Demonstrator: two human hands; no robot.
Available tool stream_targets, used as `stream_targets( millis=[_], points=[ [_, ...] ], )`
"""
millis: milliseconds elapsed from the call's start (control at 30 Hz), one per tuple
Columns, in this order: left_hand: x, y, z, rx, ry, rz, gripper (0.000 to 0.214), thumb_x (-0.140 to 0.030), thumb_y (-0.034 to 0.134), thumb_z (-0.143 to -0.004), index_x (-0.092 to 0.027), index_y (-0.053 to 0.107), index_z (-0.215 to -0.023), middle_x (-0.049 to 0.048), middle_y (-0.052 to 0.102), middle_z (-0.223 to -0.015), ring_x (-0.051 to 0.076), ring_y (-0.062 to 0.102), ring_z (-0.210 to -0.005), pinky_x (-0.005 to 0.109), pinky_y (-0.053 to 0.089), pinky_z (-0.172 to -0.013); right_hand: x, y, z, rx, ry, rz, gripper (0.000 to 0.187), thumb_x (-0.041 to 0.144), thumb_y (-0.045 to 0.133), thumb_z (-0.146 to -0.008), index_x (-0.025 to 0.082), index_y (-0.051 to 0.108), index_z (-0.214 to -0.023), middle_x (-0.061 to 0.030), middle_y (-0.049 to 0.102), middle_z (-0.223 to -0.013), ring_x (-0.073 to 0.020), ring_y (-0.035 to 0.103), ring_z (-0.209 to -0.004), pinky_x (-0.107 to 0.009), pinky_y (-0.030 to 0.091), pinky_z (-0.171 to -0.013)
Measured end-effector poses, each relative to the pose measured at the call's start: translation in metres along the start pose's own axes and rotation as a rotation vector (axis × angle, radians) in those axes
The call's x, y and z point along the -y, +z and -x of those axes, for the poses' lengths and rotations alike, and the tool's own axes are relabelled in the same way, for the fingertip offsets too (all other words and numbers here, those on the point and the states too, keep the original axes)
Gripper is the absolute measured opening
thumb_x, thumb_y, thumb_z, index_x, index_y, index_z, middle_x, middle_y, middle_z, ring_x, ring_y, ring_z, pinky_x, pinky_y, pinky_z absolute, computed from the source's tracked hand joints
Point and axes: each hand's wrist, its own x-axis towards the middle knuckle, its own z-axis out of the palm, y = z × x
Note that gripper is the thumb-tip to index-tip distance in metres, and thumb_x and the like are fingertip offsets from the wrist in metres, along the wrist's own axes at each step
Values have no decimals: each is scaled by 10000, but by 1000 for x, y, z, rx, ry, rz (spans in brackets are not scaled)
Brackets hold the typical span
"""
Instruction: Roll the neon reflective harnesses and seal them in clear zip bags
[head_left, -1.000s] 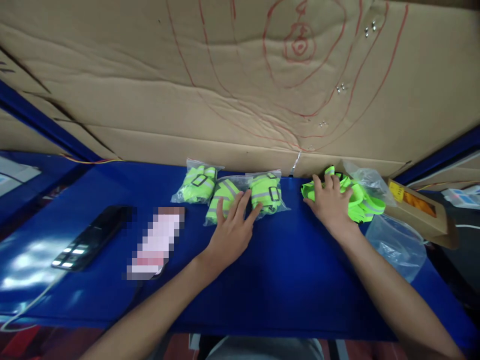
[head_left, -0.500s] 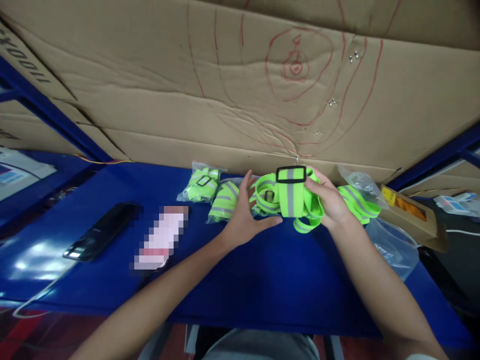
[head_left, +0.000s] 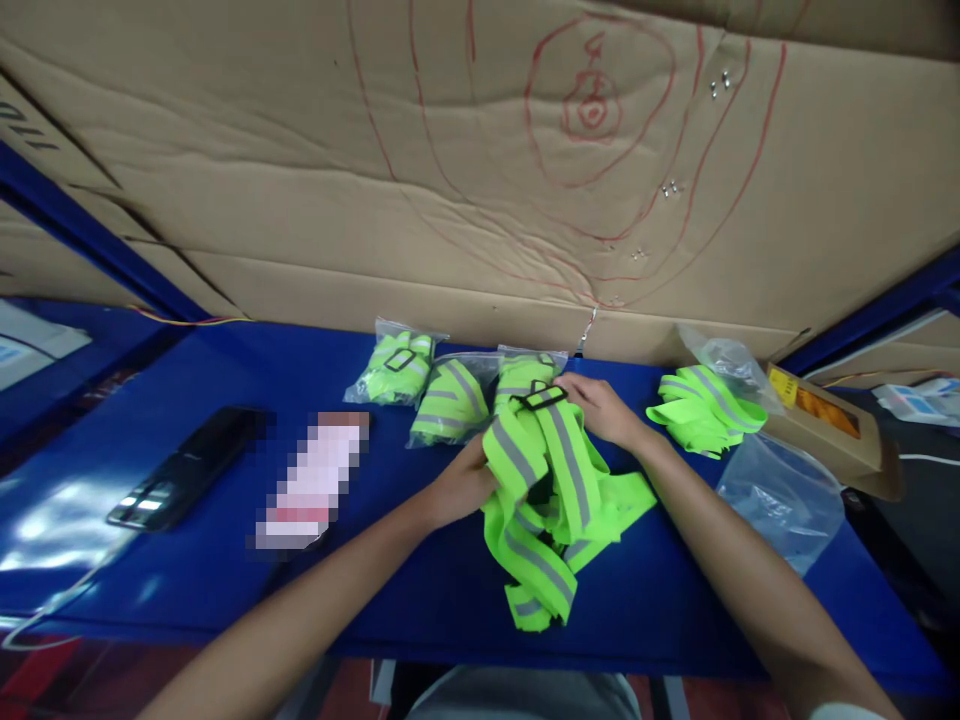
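A neon-green reflective strap (head_left: 574, 470) with grey stripes and a black buckle hangs in loose loops over the front of the blue table. My left hand (head_left: 466, 482) grips its left side, fingers mostly hidden behind the webbing. At the buckle end, my right hand (head_left: 594, 408) is closed on the strap's upper part. Just behind are bagged green straps: one bag (head_left: 525, 372) partly covered by the held strap, another bag (head_left: 454, 402) beside my left hand, and a third bag (head_left: 397, 367) farther left. Right of my right forearm lies a loose bundled green strap (head_left: 705, 408).
Clear plastic bags (head_left: 784, 505) lie at the right near an open cardboard box (head_left: 832, 430). On the left are a black phone (head_left: 187, 470) with a white cable and a pixelated phone (head_left: 315, 480). A cardboard panel (head_left: 300, 220) with red drawn rings stands behind the blue table (head_left: 420, 590).
The strap has come loose from a compact bundle into long hanging loops. My left hand has closed on it from open, and both hands have moved lower.
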Motion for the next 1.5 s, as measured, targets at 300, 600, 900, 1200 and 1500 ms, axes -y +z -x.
stream_targets(
  millis=[300,600,900,1200,1500],
  points=[
    [-48,-2,5,-192,-51,240,739,-702,793,-804,-121,705,-1252,103,790,-923,204,727,-627,322,620,-636,17,-10,5,217,50,-198,701,762,291,-1031,202,707,-966,-62,739,-1000,-195,670,-934,-330,538,-903],
    [-46,-13,8,-93,-17,535,485,-244,881,-741,-244,742,-1206,24,787,-1161,200,764,-1013,281,638,-878,10,16,-1,109,-64,-11,560,705,578,-960,179,608,-769,15,559,-692,-113,456,-654,-263,362,-641],
    [-60,-32,0,-155,-153,291,369,-221,831,-641,-173,722,-989,2,706,-766,139,615,-565,251,501,-532,1,-39,-1,-568,-30,263,355,505,581,-991,182,725,-959,-73,738,-906,-194,638,-799,-315,480,-762],
    [-34,-12,-1,-57,-194,45,415,-507,879,-793,-139,775,-954,88,782,-914,166,706,-754,248,580,-707,50,-38,26,24,-9,232,367,477,520,-1060,189,741,-1003,-59,759,-914,-196,685,-806,-308,510,-733],
    [-65,-23,3,-230,-5,298,488,-598,743,-905,-130,777,-1039,92,769,-878,192,734,-787,289,649,-775,100,34,69,627,-134,530,635,363,867,-853,163,659,-1418,-185,607,-1505,-391,597,-1391,-577,479,-1149]
  ],
)
